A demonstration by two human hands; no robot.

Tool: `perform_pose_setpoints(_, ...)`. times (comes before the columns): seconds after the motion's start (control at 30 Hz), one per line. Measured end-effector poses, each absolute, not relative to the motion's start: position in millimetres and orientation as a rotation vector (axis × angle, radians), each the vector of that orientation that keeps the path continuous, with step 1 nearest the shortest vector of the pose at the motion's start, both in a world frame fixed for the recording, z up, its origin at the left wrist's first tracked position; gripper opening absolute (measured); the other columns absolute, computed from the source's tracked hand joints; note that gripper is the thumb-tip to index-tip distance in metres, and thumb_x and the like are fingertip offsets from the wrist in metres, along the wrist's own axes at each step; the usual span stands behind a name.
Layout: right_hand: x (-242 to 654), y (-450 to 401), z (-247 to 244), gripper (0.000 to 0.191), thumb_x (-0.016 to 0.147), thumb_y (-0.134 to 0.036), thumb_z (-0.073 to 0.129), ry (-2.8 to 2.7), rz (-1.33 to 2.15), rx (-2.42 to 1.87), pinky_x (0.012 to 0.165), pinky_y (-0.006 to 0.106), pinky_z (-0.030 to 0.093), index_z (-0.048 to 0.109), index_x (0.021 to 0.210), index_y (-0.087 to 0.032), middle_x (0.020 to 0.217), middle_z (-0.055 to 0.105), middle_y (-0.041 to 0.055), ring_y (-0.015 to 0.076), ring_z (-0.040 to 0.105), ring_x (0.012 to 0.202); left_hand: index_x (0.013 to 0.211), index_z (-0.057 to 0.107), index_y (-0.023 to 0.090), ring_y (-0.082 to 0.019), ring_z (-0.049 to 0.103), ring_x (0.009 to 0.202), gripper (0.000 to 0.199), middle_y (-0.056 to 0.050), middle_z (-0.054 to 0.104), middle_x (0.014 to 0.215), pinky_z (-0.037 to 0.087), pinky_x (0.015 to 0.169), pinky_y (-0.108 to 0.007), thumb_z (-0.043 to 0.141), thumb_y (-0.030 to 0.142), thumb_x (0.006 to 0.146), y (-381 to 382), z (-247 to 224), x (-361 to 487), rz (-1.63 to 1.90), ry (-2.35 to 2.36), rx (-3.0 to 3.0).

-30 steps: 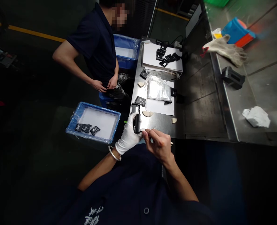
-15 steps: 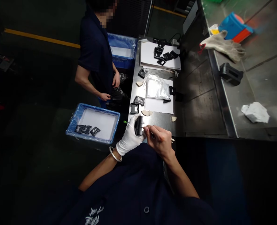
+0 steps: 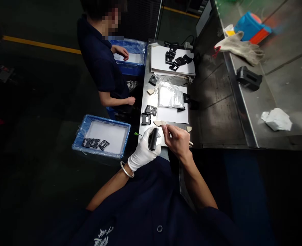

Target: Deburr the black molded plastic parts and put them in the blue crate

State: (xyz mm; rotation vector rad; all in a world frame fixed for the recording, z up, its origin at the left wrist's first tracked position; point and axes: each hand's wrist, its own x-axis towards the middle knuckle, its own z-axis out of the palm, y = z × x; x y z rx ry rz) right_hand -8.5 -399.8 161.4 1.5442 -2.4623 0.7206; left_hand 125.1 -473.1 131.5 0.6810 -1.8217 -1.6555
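My left hand (image 3: 145,151), in a white glove, is wrapped round a black plastic part (image 3: 153,139) above the table's near end. Just right of that part is my bare right hand (image 3: 177,139), its fingers closed in a pinch; whatever is between the fingertips is too small to make out. Beyond my hands, a black part (image 3: 146,119) and a bagged black part (image 3: 151,109) lie on the metal table (image 3: 146,99). A pale curved piece (image 3: 159,123) rests by my right fingertips.
A blue crate (image 3: 101,120) with several black parts stands at left. Another person (image 3: 102,65) is beside the table. Silvery bags (image 3: 170,95) and black parts on white sheets (image 3: 156,61) lie farther back. A glove (image 3: 243,48) and a black block (image 3: 249,78) sit on the right ledge.
My right hand has drawn slightly away from the black part, up and to the right. The part has tilted a little in my left hand. The other person has turned and raised one hand.
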Motion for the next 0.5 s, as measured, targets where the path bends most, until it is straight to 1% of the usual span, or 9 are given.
perform_pose_setpoints(0.07,-3.5,-396.2,166.8,0.031,0.099,-0.035,0.051,-2.453,0.841,1.655,0.056,0.025,0.031,0.068,0.079,-0.019,0.07,0.069,0.0032,0.011,0.059,0.06,0.134,0.046,0.023,-0.025,0.064,0.114,0.063,-0.009,0.064,0.119,0.054,0.104,-0.043,0.067,0.012,0.076,-476.3,130.6,125.8,-1.614,-1.84,0.71)
perform_pose_setpoints(0.17,4.9,-391.6,172.0,0.029,0.098,-0.033,0.053,-2.424,0.937,1.845,0.056,0.024,0.035,0.067,0.078,-0.019,0.068,0.068,0.0024,0.0105,0.059,0.059,0.135,0.045,0.018,-0.026,0.063,0.117,0.064,-0.012,0.063,0.125,0.053,0.104,-0.041,0.068,0.015,0.075,-480.0,129.5,126.8,-1.555,-1.858,0.734)
perform_pose_setpoints(0.27,2.5,-396.0,167.3,0.03,0.098,-0.034,0.053,-2.439,0.928,1.811,0.057,0.024,0.035,0.068,0.078,-0.019,0.067,0.068,0.0024,0.0109,0.059,0.059,0.134,0.046,0.017,-0.026,0.063,0.118,0.063,-0.013,0.061,0.128,0.053,0.105,-0.04,0.067,0.013,0.075,-480.7,131.6,127.7,-1.571,-1.884,0.693)
perform_pose_setpoints(0.33,-6.0,-402.0,161.3,0.029,0.098,-0.035,0.053,-2.473,0.9,1.677,0.057,0.025,0.034,0.069,0.08,-0.019,0.07,0.069,0.0032,0.0116,0.059,0.06,0.133,0.047,0.018,-0.024,0.064,0.112,0.06,-0.012,0.063,0.123,0.054,0.101,-0.038,0.066,0.012,0.076,-480.7,134.2,128.8,-1.625,-1.878,0.657)
perform_pose_setpoints(0.4,-14.3,-405.7,156.9,0.03,0.099,-0.037,0.052,-2.536,0.945,1.564,0.056,0.025,0.034,0.07,0.084,-0.018,0.069,0.068,0.0032,0.0116,0.057,0.058,0.133,0.047,0.019,-0.021,0.065,0.105,0.061,-0.009,0.064,0.115,0.055,0.097,-0.036,0.067,0.013,0.076,-481.9,135.8,130.1,-1.697,-1.806,0.642)
perform_pose_setpoints(0.47,-15.9,-404.6,156.0,0.03,0.099,-0.037,0.05,-2.614,1.145,1.531,0.057,0.025,0.037,0.07,0.087,-0.018,0.066,0.066,0.0022,0.0113,0.055,0.057,0.135,0.045,0.022,-0.018,0.065,0.1,0.061,-0.005,0.063,0.106,0.055,0.094,-0.034,0.068,0.017,0.078,-485.4,135.1,131.2,-1.774,-1.643,0.685)
perform_pose_setpoints(0.5,-13.0,-402.6,156.7,0.03,0.099,-0.037,0.049,-2.639,1.289,1.532,0.058,0.025,0.039,0.07,0.089,-0.018,0.068,0.066,0.0023,0.0114,0.056,0.058,0.134,0.045,0.024,-0.016,0.065,0.097,0.058,-0.004,0.062,0.103,0.055,0.093,-0.033,0.068,0.02,0.08,-487.9,133.6,131.4,-1.789,-1.549,0.73)
